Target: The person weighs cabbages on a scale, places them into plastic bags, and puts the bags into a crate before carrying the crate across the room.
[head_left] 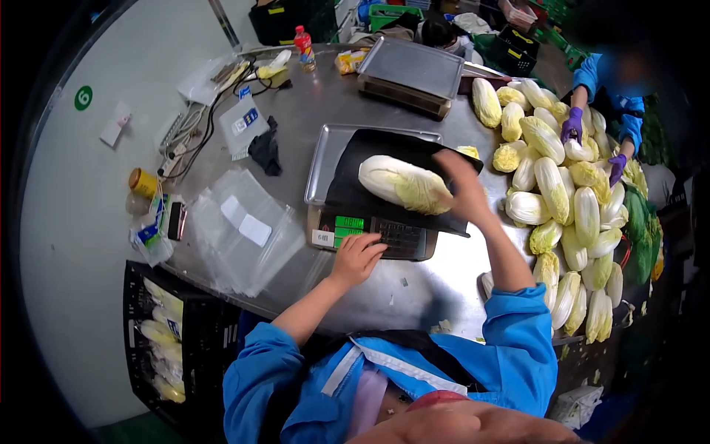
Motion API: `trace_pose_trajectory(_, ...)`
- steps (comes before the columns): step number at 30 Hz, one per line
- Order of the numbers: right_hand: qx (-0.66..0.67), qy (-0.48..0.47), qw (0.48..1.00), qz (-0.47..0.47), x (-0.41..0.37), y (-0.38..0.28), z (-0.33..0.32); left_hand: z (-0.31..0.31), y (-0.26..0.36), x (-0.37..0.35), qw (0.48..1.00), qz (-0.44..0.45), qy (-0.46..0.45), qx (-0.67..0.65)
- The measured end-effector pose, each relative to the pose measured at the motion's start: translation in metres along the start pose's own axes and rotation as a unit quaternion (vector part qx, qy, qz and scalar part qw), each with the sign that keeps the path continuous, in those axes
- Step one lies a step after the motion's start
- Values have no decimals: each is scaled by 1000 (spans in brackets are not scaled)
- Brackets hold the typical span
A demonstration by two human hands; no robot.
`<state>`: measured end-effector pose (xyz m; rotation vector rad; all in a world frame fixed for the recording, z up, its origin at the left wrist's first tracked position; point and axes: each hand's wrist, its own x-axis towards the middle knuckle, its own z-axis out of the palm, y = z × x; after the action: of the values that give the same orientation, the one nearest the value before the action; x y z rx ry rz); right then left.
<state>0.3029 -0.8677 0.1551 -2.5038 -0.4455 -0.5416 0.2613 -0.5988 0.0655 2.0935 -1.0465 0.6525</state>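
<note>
A napa cabbage (392, 178) lies on a black sheet (346, 185) over the metal pan (319, 164) of a digital scale. Green digits glow on the scale's display (350, 222). My left hand (358, 259) rests at the front of the scale, fingers stretched toward the keypad (399, 234) and holding nothing. Beside the leafy end of the cabbage is my right hand (464, 186), somewhat blurred, its fingers extended and apart. Its fingertips overlap the edge of the black sheet.
Many napa cabbages (551, 185) are piled on the right, where a co-worker's purple-gloved hands (572, 126) touch them. Clear plastic bags (248, 237) lie left of the scale. A second scale (410, 70) stands behind. A black crate (188, 325) holds bagged cabbages at lower left.
</note>
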Motion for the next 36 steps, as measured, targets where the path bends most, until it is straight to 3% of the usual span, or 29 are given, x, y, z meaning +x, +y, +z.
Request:
trace_pose_trajectory(2, 93, 17, 983, 155, 3, 13, -34, 4, -7, -50, 985, -116, -106, -77)
trace_pose_trajectory(4, 241, 46, 953, 178, 7, 53, -46, 5, -1, -83, 977, -145, -128, -88)
trace_pose_trajectory(6, 308, 26, 930, 201, 20, 73, -55, 3, 6, -95, 968, -177, -151, -98)
trace_pose_trajectory(9, 307, -3, 926, 220, 52, 93, -44, 13, 15, -95, 951, -245, -140, -123)
trace_pose_trajectory(11, 249, 26, 941, 228, 85, 122, -7, 33, 5, -96, 819, -448, -196, -300)
trace_pose_trajectory(12, 207, 36, 948, 238, 97, 136, 16, 46, 0, -87, 763, -481, -167, -399)
trace_pose_trajectory(14, 201, -142, 928, 281, 105, 132, 74, 58, -13, -47, 625, -552, -126, -538)
trace_pose_trajectory(16, 223, -426, 875, 60, 94, 118, 134, 63, -30, -11, 502, -583, -28, -639)
trace_pose_trajectory(18, 248, -433, 863, 76, 71, 28, 117, 61, -40, 5, 476, -557, 30, -680)
trace_pose_trajectory(20, 187, -348, 918, 30, 27, -32, 98, 55, -12, 6, 529, -613, 150, -568)
trace_pose_trajectory(21, 206, -325, 919, 84, 4, -44, 93, 47, -3, -5, 571, -547, 109, -603)
trace_pose_trajectory(22, 225, -298, 917, 140, -20, -53, 88, 38, 8, -16, 615, -536, 64, -575)
trace_pose_trajectory(24, 412, -270, 841, 225, -74, -62, 77, 4, 3, -49, 658, -512, -246, -495)
trace_pose_trajectory(26, 346, -271, 855, 277, -134, -69, 57, -21, -28, -88, 770, -528, -264, -243)
trace_pose_trajectory(27, 358, -281, 829, 324, -160, -77, 50, -17, -53, -127, 879, -462, -114, -26)
trace_pose_trajectory(30, 404, -258, 740, 473, -220, -113, 49, -46, -97, -165, 883, -378, -22, 278)
trace_pose_trajectory(31, 397, -244, 745, 477, -249, -109, 64, -53, -105, -173, 886, -375, -24, 274)
trace_pose_trajectory(32, 395, -238, 747, 480, -260, -112, 73, -59, -114, -177, 883, -402, -53, 236)
trace_pose_trajectory(34, 226, -190, 856, 425, -278, -125, 84, -73, -129, -185, 879, -427, -86, 194)
trace_pose_trajectory(35, 127, -165, 907, 366, -285, -134, 90, -81, -137, -188, 866, -495, -33, 60)
trace_pose_trajectory(36, 126, -158, 907, 369, -286, -147, 93, -93, -138, -182, 833, -548, 19, -74)
